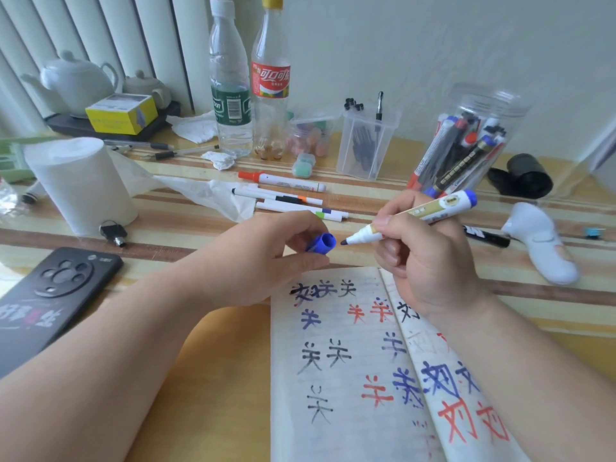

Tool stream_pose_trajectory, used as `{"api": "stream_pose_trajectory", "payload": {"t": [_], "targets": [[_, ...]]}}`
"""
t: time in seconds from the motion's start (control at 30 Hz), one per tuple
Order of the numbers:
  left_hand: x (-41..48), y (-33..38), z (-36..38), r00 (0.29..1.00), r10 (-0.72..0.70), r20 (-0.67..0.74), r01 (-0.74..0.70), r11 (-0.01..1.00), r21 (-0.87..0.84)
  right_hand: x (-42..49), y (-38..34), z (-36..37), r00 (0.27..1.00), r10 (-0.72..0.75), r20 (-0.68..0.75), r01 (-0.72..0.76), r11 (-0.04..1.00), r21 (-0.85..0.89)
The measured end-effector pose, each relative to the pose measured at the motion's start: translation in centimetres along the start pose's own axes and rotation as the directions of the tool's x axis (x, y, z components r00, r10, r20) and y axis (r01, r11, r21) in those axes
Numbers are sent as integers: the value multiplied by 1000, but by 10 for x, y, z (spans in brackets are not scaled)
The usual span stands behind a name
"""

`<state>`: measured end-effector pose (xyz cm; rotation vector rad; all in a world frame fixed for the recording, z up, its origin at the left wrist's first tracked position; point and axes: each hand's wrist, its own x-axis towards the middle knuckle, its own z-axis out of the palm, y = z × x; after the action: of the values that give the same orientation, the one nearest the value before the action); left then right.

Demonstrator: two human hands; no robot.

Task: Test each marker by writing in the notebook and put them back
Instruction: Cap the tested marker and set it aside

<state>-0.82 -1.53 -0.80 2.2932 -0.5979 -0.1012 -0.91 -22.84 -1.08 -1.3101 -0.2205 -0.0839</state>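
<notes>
The blue marker (411, 217) is uncapped and held above the top edge of the notebook (336, 378), its tip pointing left. The right hand (423, 258) grips its barrel. Just left of the tip, the left hand (263, 258) pinches the blue cap (320, 243), open end facing the tip, the two apart. The notebook lies open, covered in black, red and blue characters. Behind the hands, a clear jar (473, 138) holds more markers, and three white pens (286, 195) lie on the table (206, 378). A black phone (50, 298) lies at the left.

Glossy striped tabletop (173, 225), clear plastic jar (480, 128) (ribbed rim), matt paper notebook (333, 378)
</notes>
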Motion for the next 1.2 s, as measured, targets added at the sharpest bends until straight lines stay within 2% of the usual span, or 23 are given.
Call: {"api": "stream_pose_trajectory", "payload": {"t": [0.13, 0.2, 0.3, 0.37, 0.43, 0.53, 0.57, 0.63, 0.8, 0.9, 1.07, 1.2], "targets": [[0, 1, -1, 999, 35, 2, -35, 998, 43, -2, 1, 0, 997, -40, 61, 43, 998, -37], [-1, 3, -1, 998, 59, -2, -59, 998, 35, -2, 3, -3, 993, -36, 114, 49, 993, -110], [-2, 4, 1, 996, 88, -5, -88, 995, 41, 0, 4, -7, 970, 53, 238, 6, 971, -240], [-2, 1, 1, 994, 109, -14, -109, 994, 29, 2, 1, -10, 948, 107, 300, -38, 973, -227], [-4, -1, 1, 992, 126, -16, -126, 992, -23, 4, -5, -13, 930, 128, 344, -66, 980, -187], [-6, 0, 5, 995, 96, 32, -84, 957, -277, 5, -11, -13, 912, 143, 385, -94, 985, -144], [-7, 0, 6, 996, 86, 35, -69, 937, -342, 4, -11, -13, 913, 145, 381, -97, 985, -143], [-7, 0, 10, 997, 80, -5, -76, 930, -361, 3, -8, -11, 930, 145, 337, -99, 983, -152], [-8, 2, 21, 959, 199, -201, -197, 980, 27, -1, -5, -4, 962, 184, 201, -143, 968, -204], [-5, 4, 28, 922, 243, -302, -213, 968, 130, -1, -5, -3, 975, 163, 151, -117, 954, -275], [5, 5, 34, 926, 176, -335, -144, 983, 116, -1, 8, -3, 999, 23, 48, -4, 930, -369], [10, 14, 37, 917, 150, -370, -137, 989, 59, -4, 12, 0, 989, -145, -29, 127, 935, -330]]}}
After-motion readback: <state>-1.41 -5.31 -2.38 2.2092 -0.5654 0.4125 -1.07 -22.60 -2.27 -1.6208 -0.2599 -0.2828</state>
